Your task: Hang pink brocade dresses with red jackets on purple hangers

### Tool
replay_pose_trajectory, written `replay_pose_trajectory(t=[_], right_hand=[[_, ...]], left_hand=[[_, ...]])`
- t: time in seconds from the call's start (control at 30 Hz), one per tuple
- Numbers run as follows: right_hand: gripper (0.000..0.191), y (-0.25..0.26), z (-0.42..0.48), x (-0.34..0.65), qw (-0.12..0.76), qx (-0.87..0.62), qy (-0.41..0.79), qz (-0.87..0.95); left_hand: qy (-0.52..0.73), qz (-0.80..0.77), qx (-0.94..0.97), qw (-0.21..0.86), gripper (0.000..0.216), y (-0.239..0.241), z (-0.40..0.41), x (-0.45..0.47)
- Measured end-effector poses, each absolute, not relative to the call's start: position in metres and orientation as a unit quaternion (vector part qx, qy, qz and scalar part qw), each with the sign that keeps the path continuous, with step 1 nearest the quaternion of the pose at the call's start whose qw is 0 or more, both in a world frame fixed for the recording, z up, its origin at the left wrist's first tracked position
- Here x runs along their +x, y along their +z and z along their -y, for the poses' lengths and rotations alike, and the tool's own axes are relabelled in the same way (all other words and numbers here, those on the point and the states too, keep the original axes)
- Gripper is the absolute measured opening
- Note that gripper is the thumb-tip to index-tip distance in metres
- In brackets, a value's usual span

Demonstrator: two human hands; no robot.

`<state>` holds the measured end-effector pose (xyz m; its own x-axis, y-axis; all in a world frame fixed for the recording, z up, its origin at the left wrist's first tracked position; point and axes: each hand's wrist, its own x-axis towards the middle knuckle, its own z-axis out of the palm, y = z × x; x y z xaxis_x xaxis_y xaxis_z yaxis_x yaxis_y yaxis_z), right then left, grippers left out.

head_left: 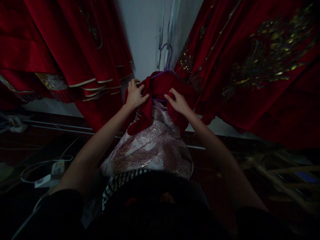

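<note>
A dark red velvet garment [160, 88] hangs on a purple wire hanger [167, 58] in front of me. Below it hangs a pale pink brocade fabric [155, 148] with gold threads. My left hand [135, 95] is closed on the red cloth at the garment's left shoulder. On the right side, my right hand [177, 101] pinches the red cloth near the hanger's lower bar. Both arms reach forward from the bottom of the view.
Red embroidered robes hang at the left [75, 50] and right [250, 66], with gold trim and stitching. A white wall [147, 33] shows between them. A white power strip [53, 173] and cables lie on the dark floor at the left. Pale wooden bars [280, 173] sit low right.
</note>
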<state>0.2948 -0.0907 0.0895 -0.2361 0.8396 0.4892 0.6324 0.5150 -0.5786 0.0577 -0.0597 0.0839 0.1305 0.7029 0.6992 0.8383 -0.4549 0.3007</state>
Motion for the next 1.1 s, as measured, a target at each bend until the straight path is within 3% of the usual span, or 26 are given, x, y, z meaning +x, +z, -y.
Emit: replay_pose_trajectory(t=[0.1,0.3,0.63,0.77,1.1], right_hand=[[0.044,0.083,0.092,0.297,0.407,-0.491,0.118,0.762],[0.036,0.053,0.087,0.271,0.405,-0.453,0.139,0.782],[0.040,0.045,0.100,0.275,0.460,-0.385,0.259,0.757],[0.039,0.045,0.103,0.278,0.473,-0.366,0.270,0.754],[0.030,0.045,0.101,0.283,0.507,-0.335,0.230,0.760]], left_hand=[[-0.404,0.509,-0.756,0.075,0.028,0.076,0.074,0.070],[-0.378,0.447,-0.810,-0.038,0.029,0.037,0.084,0.106],[-0.624,0.373,-0.609,-0.316,0.022,0.009,0.088,0.109],[-0.624,0.352,-0.628,-0.304,0.012,0.012,0.092,0.109],[-0.509,0.379,-0.758,-0.149,0.017,0.033,0.103,0.099]])
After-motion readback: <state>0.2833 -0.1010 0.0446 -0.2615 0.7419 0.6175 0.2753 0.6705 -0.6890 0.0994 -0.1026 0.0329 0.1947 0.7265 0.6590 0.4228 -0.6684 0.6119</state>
